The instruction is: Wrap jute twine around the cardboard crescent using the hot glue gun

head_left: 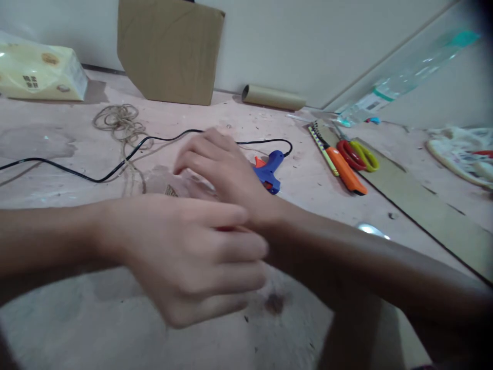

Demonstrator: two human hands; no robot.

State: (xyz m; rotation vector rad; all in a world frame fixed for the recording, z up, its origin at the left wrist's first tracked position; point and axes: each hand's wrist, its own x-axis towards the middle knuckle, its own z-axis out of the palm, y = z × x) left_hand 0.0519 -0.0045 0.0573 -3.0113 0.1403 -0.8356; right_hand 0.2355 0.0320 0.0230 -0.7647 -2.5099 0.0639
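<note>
My left hand (192,257) is in front, its fingers curled closed; a sliver of orange-red shows between thumb and forefinger, too little to name. Behind and slightly above it, my right hand (219,162) arches over a clear, shiny object (156,180), with bent, blurred fingers; its grip is mostly hidden. A small woven brown patch (170,191) peeks out beside that object. Brown twine (121,121) runs from a loose coil down toward it. Just right of my right hand lies a blue glue gun (271,169) with an orange trigger.
A black cord (154,137) crosses the floor. Cardboard (171,51) and a cardboard tube (273,97) are by the wall, a tissue pack (42,72) at left. Rightward are an orange lighter (346,172), scissors (358,155), a plastic bottle (404,82) and a cardboard strip (423,208).
</note>
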